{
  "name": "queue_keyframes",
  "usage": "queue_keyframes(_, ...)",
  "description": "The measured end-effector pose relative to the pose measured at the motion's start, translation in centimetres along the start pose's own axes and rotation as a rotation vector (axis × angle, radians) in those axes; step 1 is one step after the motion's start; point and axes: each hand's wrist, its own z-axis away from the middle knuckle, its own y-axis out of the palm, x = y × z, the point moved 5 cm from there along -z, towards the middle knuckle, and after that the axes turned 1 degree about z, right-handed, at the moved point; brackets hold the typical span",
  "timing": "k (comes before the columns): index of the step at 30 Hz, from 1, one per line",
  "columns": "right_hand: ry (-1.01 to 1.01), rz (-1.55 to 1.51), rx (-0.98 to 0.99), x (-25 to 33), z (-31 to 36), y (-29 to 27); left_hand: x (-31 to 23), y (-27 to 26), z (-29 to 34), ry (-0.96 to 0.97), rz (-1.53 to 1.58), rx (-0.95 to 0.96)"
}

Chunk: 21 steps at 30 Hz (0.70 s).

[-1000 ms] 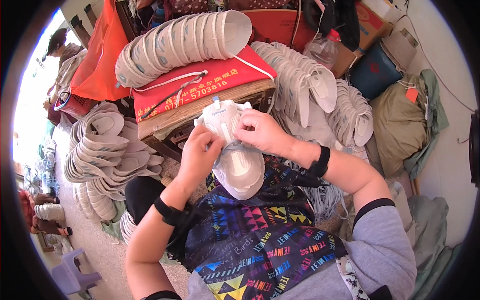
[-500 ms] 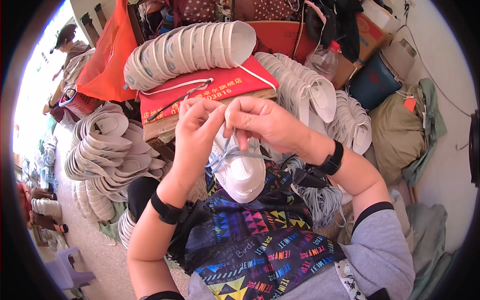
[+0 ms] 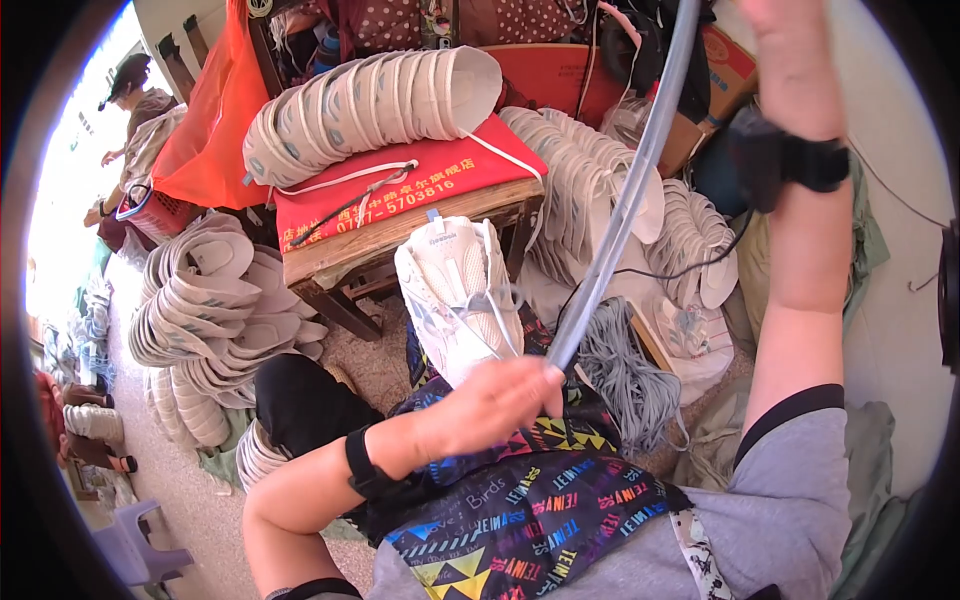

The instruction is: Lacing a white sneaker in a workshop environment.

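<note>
A white shoe upper (image 3: pixel 425 262) with pale grey lacing across its front rests on my lap, toe toward me. Just below it, my left hand (image 3: pixel 495 400) is closed on the lower end of a grey shoelace (image 3: pixel 625 210). Smeared by motion, the lace runs taut up and to the right, past the top edge of the picture. My right hand (image 3: pixel 785 20) is raised high at the upper right; its fingers are cut off by the edge, so their grip is hidden. A dark, patterned apron (image 3: pixel 560 490) covers my lap.
Nested shoe uppers (image 3: pixel 370 115) lie on a red cloth (image 3: pixel 400 195) over a wooden stool (image 3: pixel 410 240). More stacks stand left (image 3: pixel 200 310) and right (image 3: pixel 590 170). A bundle of grey laces (image 3: pixel 625 380) hangs beside my lap. Another person (image 3: pixel 140 110) is far left.
My hands were together over the shoe; now they are far apart. The right hand has swung up and right, the left has dropped toward my lap, and a lace stretches upward between them.
</note>
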Motion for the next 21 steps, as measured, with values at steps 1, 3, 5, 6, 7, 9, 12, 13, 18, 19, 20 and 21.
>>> queue_keyframes(1, 0.117, 0.004, 0.034, -1.2, 2.6, 2.5, -1.5, 0.5, 0.6, 0.027, -0.033, 0.040)
queue_keyframes(3, -0.141, 0.755, 0.128, -1.9, 6.8, 4.1, -5.4, -1.5, 1.2, 0.246, -0.107, -0.083)
queue_keyframes(5, -0.342, 0.889, 0.281, -6.7, 11.6, 6.0, -6.9, -6.3, 2.5, 0.513, -0.603, -0.480)
queue_keyframes(6, -0.201, 0.825, 0.518, -8.2, 14.8, 7.5, -7.0, -8.2, 2.7, 0.380, -0.285, -0.587)
queue_keyframes(7, -0.033, 0.730, 0.774, -9.1, 18.5, 8.8, -6.3, -9.5, 2.5, 0.333, 0.095, -0.616)
queue_keyframes(9, 0.060, 0.548, 1.034, -11.7, 26.6, 9.7, -6.1, -10.1, 1.8, 0.392, 0.051, -0.671)
queue_keyframes(12, 0.215, 0.540, 1.058, -11.4, 32.5, 11.2, -4.4, -10.5, 1.7, 0.373, -0.014, -0.732)
queue_keyframes(13, 0.262, 0.518, 1.016, -11.8, 33.5, 11.1, -4.0, -10.5, 1.6, 0.369, -0.014, -0.730)
queue_keyframes(18, 0.555, 0.301, 1.175, -13.9, 34.2, 10.6, -2.9, -10.8, 1.7, 0.324, -0.057, -0.749)
queue_keyframes(19, 0.804, 0.139, 1.242, -14.1, 34.2, 10.5, -2.7, -10.9, 1.8, 0.322, -0.056, -0.750)
queue_keyframes(20, 1.052, -0.033, 1.292, -13.9, 34.3, 10.5, -2.4, -11.1, 1.8, 0.312, -0.057, -0.769)
queue_keyframes(21, 1.053, -0.035, 1.293, -13.9, 33.8, 10.5, -2.2, -11.2, 2.0, 0.301, -0.057, -0.787)
